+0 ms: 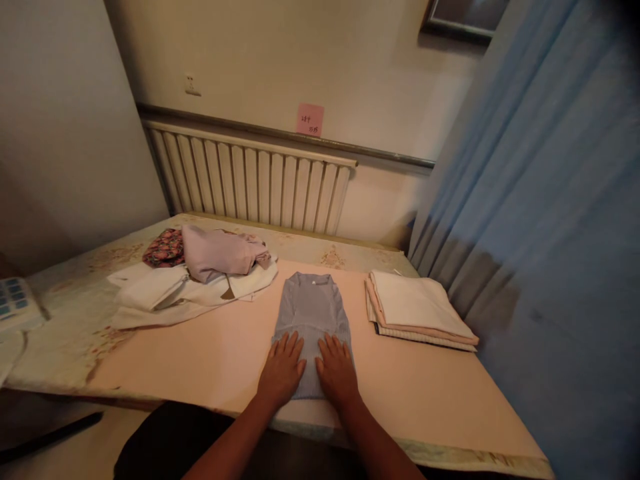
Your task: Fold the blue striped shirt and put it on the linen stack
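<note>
A grey-blue garment (311, 307), folded into a narrow strip, lies lengthwise on the pink sheet (210, 353) that covers the table. My left hand (281, 371) and my right hand (336, 369) rest flat side by side on the garment's near end, fingers stretched out and slightly apart. Neither hand grips anything.
A loose heap of clothes (200, 273), white, lilac and floral, lies at the left back. A neat stack of folded cloths (417, 308) sits to the right of the garment. A radiator (250, 177) runs along the back wall, a blue curtain (550, 253) hangs right, a keypad device (14, 301) sits far left.
</note>
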A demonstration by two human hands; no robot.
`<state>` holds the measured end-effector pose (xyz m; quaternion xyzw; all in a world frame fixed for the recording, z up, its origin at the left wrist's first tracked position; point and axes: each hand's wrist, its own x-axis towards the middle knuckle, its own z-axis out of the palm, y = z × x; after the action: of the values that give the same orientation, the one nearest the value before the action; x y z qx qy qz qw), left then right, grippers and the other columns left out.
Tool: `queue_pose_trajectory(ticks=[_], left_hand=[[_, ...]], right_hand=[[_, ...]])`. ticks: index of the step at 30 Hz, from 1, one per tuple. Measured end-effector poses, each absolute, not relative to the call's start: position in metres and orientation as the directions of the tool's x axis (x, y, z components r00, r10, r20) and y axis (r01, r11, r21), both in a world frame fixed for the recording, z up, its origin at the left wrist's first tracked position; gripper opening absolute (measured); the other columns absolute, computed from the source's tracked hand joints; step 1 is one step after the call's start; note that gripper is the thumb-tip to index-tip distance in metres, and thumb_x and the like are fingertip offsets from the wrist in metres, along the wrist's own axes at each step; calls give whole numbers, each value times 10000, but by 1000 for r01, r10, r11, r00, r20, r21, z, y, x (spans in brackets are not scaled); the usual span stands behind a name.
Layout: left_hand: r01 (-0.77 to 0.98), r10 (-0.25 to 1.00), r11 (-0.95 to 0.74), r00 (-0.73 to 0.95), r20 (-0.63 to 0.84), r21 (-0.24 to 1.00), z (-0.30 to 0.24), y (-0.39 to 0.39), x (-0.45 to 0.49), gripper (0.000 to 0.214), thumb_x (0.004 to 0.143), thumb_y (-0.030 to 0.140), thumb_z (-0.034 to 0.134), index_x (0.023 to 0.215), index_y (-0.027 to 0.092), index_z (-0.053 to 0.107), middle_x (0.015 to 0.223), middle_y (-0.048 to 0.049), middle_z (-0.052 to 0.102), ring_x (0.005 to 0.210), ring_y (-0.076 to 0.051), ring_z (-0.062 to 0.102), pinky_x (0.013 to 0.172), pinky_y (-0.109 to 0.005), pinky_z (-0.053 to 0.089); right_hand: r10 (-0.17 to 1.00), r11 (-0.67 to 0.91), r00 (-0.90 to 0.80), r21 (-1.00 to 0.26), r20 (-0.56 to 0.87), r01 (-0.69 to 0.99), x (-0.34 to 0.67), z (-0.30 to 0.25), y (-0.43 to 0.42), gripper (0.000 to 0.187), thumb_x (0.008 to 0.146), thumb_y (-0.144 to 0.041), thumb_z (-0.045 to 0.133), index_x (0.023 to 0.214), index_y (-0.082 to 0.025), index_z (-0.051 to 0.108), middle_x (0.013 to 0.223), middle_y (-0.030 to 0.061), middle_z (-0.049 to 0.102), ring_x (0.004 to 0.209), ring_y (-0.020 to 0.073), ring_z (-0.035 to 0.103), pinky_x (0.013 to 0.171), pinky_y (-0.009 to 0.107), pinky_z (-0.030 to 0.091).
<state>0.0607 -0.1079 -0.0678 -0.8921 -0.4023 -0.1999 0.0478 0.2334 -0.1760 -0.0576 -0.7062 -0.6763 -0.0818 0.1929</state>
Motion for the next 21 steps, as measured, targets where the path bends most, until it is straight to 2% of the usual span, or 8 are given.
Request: queue_pose_trajectory(ticks=[11, 21], left_hand=[[736, 692, -674, 597, 405, 67, -66, -109, 60, 492, 926, 340, 453, 1398, 207, 489, 1490, -76, 462, 1380, -309, 380, 1098, -506, 344], [732, 695, -675, 591, 409, 89, -67, -109, 60, 497, 921, 337, 467, 1401, 209, 486, 1482, -79, 473, 1384, -304, 376, 1103, -503, 336]], right_hand=[[921, -21, 63, -113, 385, 993, 233, -58, -176, 440, 942, -284, 457, 1369, -213, 531, 1471, 90, 475, 1378, 273, 394, 1126, 482, 282], [921, -17, 65, -126, 384, 992, 233, -59, -175, 437, 945, -294, 453, 1365, -207, 536, 1472, 86, 474, 1380, 278, 392, 1131, 485, 280]])
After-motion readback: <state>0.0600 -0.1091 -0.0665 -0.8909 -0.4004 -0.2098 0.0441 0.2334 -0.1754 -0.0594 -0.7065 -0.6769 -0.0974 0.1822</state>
